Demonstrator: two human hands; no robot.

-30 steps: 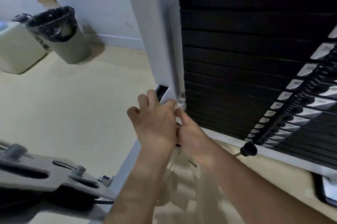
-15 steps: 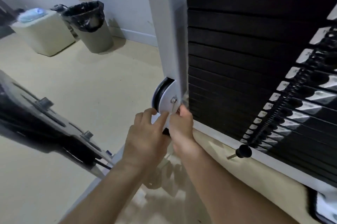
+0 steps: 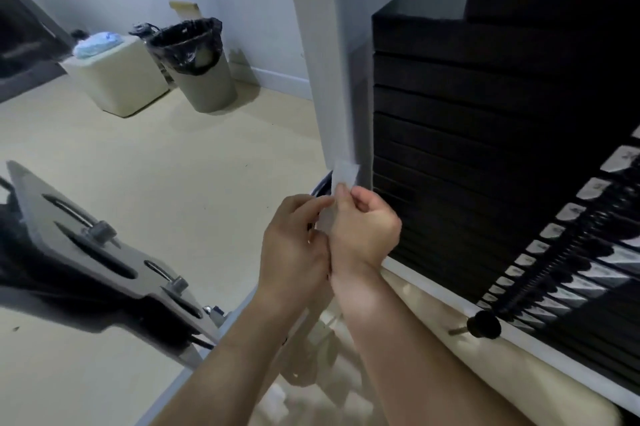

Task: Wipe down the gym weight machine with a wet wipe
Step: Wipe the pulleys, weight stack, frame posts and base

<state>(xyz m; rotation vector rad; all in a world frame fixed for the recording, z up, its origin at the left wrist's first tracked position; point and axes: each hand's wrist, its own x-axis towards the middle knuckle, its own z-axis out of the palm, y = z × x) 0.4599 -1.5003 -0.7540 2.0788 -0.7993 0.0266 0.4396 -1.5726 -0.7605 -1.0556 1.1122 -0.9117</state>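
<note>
Change: half a second ago your fingers were on the pulley (image 3: 321, 187) at the foot of the white post (image 3: 329, 61). Now both hands have come back off the machine and met in front of it.

Left hand: your left hand (image 3: 294, 249) is curled, its thumb and fingertips pinching the near edge of the wet wipe (image 3: 344, 174).

Right hand: your right hand (image 3: 365, 228) is curled too. It touches the left at the heel and pinches the wipe from the other side.

Wipe: it is held between your two hands. One pale corner stands up just above your right fingers, in front of the post. The rest is tucked between your palms and mostly hidden.

Machine: the post rises just beyond your hands. Only a sliver of the pulley shows past the wipe. The black weight stack (image 3: 467, 120) stands to the right of your right hand, and its selector pin (image 3: 483, 324) is lower and further right, well apart from your hands.

Meaning: nothing is being wiped at this instant. You look to be refolding or turning the wipe to a fresh face, which suggests the pulley pass is finished or paused.

Left to do: judging by where you are, the stack, the pin and the upper post may still want a pass.

Watch: the wipe is held by its edges only, so a loose pinch could drop it on the floor below your hands.
</note>
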